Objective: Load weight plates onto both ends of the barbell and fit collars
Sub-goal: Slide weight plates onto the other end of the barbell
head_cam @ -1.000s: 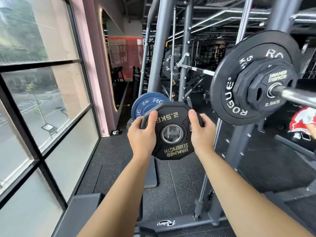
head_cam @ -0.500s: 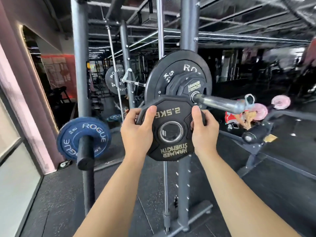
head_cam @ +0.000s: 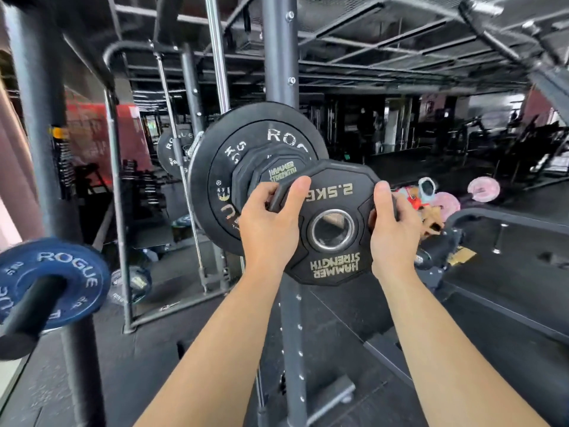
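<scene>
At the lower left of the frame a blue round ROGUE plate (head_cam: pixel 70 272) sits on a black peg. Left of centre, a large black ROGUE bumper plate (head_cam: pixel 215 167) stands upright in front of a grey steel rack post (head_cam: pixel 280 57), with a smaller black angular Hammer Strength plate (head_cam: pixel 277 171) flat against its face. At centre, the left hand (head_cam: pixel 268 229) and right hand (head_cam: pixel 394 232) hold a black 2.5KG Hammer Strength plate with a steel-ringed hole (head_cam: pixel 332 266) just before that stack, printing upside down. The fingers (head_cam: pixel 298 192) are clamped on its opposite edges, thumbs on the near face.
</scene>
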